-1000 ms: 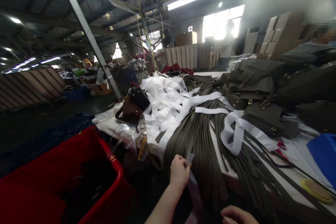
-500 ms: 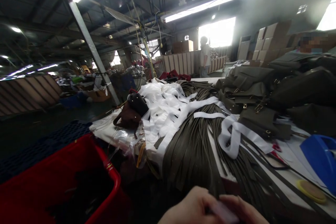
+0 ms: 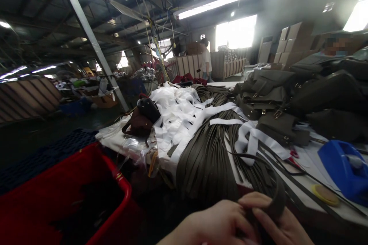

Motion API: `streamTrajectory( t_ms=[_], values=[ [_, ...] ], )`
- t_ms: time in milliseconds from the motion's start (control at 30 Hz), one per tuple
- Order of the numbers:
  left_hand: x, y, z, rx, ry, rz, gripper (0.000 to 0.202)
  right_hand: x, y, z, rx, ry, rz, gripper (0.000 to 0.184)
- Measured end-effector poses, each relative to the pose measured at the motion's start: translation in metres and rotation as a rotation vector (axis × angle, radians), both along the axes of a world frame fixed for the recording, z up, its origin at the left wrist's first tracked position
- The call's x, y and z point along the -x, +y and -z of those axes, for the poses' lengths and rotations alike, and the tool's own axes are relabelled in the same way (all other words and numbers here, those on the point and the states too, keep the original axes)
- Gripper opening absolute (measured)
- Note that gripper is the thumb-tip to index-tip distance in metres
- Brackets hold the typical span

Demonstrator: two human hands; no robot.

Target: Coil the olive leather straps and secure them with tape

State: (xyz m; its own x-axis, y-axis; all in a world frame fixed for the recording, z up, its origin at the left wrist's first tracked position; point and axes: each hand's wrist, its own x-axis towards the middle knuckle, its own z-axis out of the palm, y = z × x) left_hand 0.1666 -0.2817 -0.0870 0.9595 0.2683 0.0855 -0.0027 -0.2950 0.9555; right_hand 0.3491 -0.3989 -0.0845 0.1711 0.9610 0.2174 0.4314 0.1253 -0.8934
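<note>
Head view: the left hand (image 3: 218, 224) and the right hand (image 3: 277, 226) are held together at the bottom edge, both closed on one dark olive strap (image 3: 271, 195), which is curled over the right fingers and runs back up into the strap pile (image 3: 209, 153) hanging over the near edge of the tabletop (image 3: 313, 185). White paper strips (image 3: 184, 116) are draped over that pile, finished olive bags (image 3: 276, 122) are stacked behind it, a blue tape dispenser (image 3: 342, 172) stands at the right, and a red crate (image 3: 66, 195) sits below at the left. Risk noted: since the gripped strap is threaded through its neighbours, a pull could drag others off the edge to the floor or snag the paper strips.
</note>
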Motion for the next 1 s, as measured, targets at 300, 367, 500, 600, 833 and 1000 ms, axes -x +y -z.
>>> streamTrajectory(
  t_ms=[300,367,500,600,833,1000],
  values=[
    [-0.008,0.039,0.052,0.255,0.147,-0.367,0.025,-0.05,-0.013,-0.007,-0.154,0.491,0.606,0.042],
    [-0.006,0.04,0.063,0.363,0.2,-0.36,0.032,-0.056,-0.012,-0.009,-0.242,0.546,0.629,0.041],
    [-0.002,0.04,0.072,0.397,0.291,-0.339,0.035,-0.06,-0.006,-0.013,-0.356,0.554,0.641,0.042],
    [0.0,0.042,0.073,0.371,0.349,-0.321,0.034,-0.062,-0.002,-0.016,-0.394,0.576,0.665,0.043],
    [0.006,0.051,0.079,0.37,0.372,-0.253,0.038,-0.065,0.003,-0.015,-0.363,0.574,0.677,0.045],
    [0.006,0.054,0.081,0.311,0.38,-0.175,0.043,-0.067,0.002,-0.011,-0.321,0.598,0.679,0.046]
  ],
)
